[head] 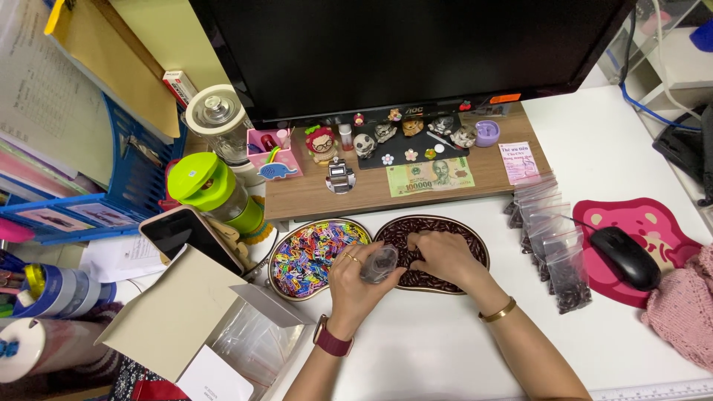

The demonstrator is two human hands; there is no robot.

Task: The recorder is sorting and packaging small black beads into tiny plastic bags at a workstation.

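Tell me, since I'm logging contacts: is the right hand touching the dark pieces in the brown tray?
Touching. The head view shows the right hand resting on the dark pieces in the brown tray, fingers pressed into them with no gap.

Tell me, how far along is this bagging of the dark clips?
Done: several filled bags lie beside the mouse. In hand: the left hand holds a small clear bag while the right hand reaches into the dark tray. Left: that tray looks well stocked, and the colourful tray is full.
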